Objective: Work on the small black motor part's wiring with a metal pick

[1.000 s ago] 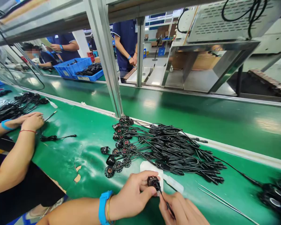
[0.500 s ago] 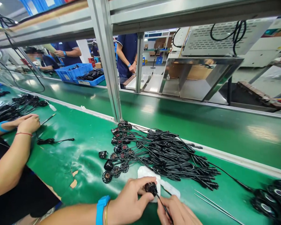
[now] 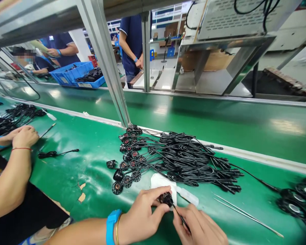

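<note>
Left hand [image 3: 142,217] pinches a small black motor [image 3: 166,198] at the near edge of the green desk [image 3: 91,149]. Right hand [image 3: 199,228] grips a thin black tool [image 3: 180,217], tip at the motor. White pad [image 3: 159,181] under them. Pile of wired motors [image 3: 178,161] just beyond. Tweezers [image 3: 244,214] lie to the right. A co-worker's hands [image 3: 24,136] rest at the desk's left edge.

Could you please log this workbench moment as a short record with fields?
Surface: green bench mat
Left hand: pinches a small black round part between fingertips
Right hand: holds a thin black tool whose tip meets the part
Under the part: white pad
Behind it: pile of black cabled parts
Right of the hands: metal tweezers lying on the mat
Far left: a co-worker's hands at a second cable pile
</note>
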Available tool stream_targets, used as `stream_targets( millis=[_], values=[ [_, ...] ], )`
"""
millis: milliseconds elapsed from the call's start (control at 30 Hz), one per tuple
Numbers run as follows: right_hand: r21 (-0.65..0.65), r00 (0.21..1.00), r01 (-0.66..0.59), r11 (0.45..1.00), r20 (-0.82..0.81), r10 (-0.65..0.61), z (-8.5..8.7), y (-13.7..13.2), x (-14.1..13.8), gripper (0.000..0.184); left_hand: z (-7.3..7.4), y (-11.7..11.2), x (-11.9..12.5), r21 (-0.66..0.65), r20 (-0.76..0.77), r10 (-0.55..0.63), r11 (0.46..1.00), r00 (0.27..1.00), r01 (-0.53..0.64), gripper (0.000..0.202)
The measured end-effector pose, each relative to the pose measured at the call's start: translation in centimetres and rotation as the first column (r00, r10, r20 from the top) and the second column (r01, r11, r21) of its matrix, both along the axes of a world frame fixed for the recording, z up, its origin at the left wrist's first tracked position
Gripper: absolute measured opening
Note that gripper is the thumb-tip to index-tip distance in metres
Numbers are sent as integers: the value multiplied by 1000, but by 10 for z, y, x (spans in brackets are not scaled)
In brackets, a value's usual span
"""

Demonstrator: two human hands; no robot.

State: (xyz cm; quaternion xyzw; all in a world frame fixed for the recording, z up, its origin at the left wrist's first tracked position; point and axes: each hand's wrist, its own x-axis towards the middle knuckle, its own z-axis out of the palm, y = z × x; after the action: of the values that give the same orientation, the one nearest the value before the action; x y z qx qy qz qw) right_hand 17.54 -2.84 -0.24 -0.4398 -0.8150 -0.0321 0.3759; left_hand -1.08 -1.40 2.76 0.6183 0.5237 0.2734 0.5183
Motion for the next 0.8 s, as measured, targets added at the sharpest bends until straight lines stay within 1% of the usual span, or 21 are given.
stream_targets(
  millis=[67, 133, 233, 300, 367, 467, 533, 600, 733, 800],
  values=[
    [-4, 1000, -7, 1000, 18, 7, -1, 0, 0, 16, 3, 0, 0, 58, -54, -18, 998, 998, 21, 43],
    [-19, 1000, -2, 1000, 22, 2, -2, -1, 1, 17, 6, 0, 0, 95, -73, -35, 995, 997, 42, 43],
    [-48, 1000, -18, 999, 2, 18, -6, -2, 0, 18, 5, -1, -1, 106, -66, -50, 993, 997, 56, 44],
    [-52, 999, -41, 998, -28, 40, -7, -2, 1, 16, 3, -1, 0, 60, -27, -56, 996, 998, 58, 44],
    [-69, 997, -57, 996, -59, 53, -6, -2, 1, 14, 0, -1, 1, -31, 61, -46, 998, 997, 48, 43],
    [-108, 993, -85, 991, -96, 74, -1, -2, 4, 16, -3, 0, 2, -177, 230, 7, 984, 973, 34, 44],
    [-130, 990, -103, 986, -113, 88, 1, -2, 5, 16, -3, 0, 2, -213, 292, 40, 977, 956, 24, 45],
    [-152, 986, -124, 981, -128, 105, 2, -2, 5, 15, 1, 0, 2, -194, 290, 46, 981, 956, 12, 45],
    [-196, 980, -158, 968, -152, 129, 2, -2, 4, 17, 7, 3, 1, -104, 218, -15, 994, 976, 39, 43],
    [-227, 974, -173, 958, -183, 133, 3, -2, 5, 15, 7, 4, 0, -97, 217, -29, 994, 976, 51, 43]
  ],
)
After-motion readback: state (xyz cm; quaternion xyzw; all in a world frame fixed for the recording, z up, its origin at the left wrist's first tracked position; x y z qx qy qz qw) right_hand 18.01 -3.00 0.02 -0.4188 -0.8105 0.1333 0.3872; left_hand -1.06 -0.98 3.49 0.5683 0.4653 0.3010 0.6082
